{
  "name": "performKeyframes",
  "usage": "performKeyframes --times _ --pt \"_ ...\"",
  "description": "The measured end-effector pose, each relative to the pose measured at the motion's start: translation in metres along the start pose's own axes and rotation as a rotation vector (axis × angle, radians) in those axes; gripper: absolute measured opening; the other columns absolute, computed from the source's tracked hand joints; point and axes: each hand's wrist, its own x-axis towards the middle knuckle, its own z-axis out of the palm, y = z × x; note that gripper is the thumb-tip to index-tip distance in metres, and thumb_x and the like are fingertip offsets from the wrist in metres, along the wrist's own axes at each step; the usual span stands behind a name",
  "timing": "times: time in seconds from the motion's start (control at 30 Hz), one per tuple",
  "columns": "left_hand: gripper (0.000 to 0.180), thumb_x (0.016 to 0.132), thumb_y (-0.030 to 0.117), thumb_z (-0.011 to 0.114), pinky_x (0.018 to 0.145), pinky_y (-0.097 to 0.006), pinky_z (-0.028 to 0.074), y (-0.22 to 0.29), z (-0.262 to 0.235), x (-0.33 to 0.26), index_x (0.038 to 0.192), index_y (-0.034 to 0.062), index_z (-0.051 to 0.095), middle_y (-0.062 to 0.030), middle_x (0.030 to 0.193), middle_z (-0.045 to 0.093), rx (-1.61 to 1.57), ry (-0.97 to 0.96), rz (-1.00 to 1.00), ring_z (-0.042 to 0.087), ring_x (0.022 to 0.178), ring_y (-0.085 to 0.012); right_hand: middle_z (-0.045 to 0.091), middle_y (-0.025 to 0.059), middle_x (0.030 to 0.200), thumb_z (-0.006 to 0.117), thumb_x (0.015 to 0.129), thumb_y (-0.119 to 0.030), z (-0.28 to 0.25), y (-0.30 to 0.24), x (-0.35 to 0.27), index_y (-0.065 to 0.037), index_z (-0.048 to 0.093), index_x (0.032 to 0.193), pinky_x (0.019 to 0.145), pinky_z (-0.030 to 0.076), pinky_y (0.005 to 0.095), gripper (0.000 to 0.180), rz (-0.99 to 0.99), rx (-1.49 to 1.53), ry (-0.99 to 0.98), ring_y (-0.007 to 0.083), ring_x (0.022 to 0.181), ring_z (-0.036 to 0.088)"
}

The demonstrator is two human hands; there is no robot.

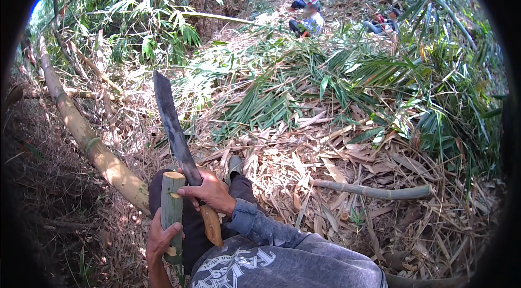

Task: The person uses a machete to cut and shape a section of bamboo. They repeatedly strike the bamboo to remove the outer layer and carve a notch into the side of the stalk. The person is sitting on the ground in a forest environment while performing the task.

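Observation:
My left hand (160, 238) is wrapped round the lower part of a short green bamboo section (172, 209), held upright above my lap. Its pale cut top faces up, and light notches show near the top and low on its side. In my right hand (216, 194) is a machete (177, 133), gripped where the dark blade meets the wooden handle. The blade points up and away to the left, while the handle hangs below my palm. A fingertip of my right hand touches the bamboo by the upper notch.
A thick bamboo stem (100, 155) slants along my left. To the right, a cut bamboo length (374, 190) lies on dry leaf litter (304, 163). Cut leafy branches (282, 84) are heaped ahead. Several people (312, 21) sit farther back.

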Motion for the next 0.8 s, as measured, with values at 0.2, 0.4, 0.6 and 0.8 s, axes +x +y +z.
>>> performKeyframes --times 0.2,0.4,0.6,0.8 --pt "0.062 0.084 0.031 0.076 0.058 -0.031 0.054 -0.001 -0.001 0.000 0.127 -0.0018 0.046 -0.0098 0.087 0.061 0.011 0.005 0.004 0.065 0.064 -0.0187 0.062 0.0056 0.088 0.075 0.086 -0.010 -0.001 0.001 0.000 0.003 0.045 0.136 0.041 0.045 0.0238 0.059 0.006 -0.007 0.006 0.0093 0.051 0.055" --pt "0.061 0.083 0.032 0.077 0.059 -0.031 0.054 -0.001 0.000 -0.001 0.125 -0.0015 0.047 -0.0096 0.089 0.061 0.015 0.013 0.006 0.065 0.067 -0.0185 0.061 0.0055 0.088 0.073 0.089 -0.013 -0.001 0.001 0.000 0.002 0.047 0.135 0.041 0.045 0.0238 0.055 0.002 -0.032 -0.002 0.0090 0.050 0.055" --pt "0.062 0.083 0.033 0.078 0.060 -0.030 0.054 -0.001 -0.002 -0.004 0.124 -0.0012 0.047 -0.0093 0.089 0.061 0.066 0.035 -0.001 0.064 0.067 -0.0182 0.064 0.0076 0.089 0.057 0.100 -0.031 0.000 0.001 0.000 0.001 0.049 0.135 0.044 0.045 0.0251 0.049 -0.019 -0.147 0.067 0.0090 0.049 0.053" --pt "0.062 0.083 0.034 0.078 0.058 -0.030 0.053 -0.010 -0.009 -0.009 0.124 0.0002 0.046 -0.0079 0.087 0.060 0.051 0.103 -0.004 0.064 0.065 -0.0179 0.069 0.0109 0.092 0.047 0.104 -0.030 -0.007 0.010 0.003 0.002 0.050 0.131 0.044 0.045 0.0246 0.042 -0.078 -0.223 0.155 0.0089 0.046 0.052"
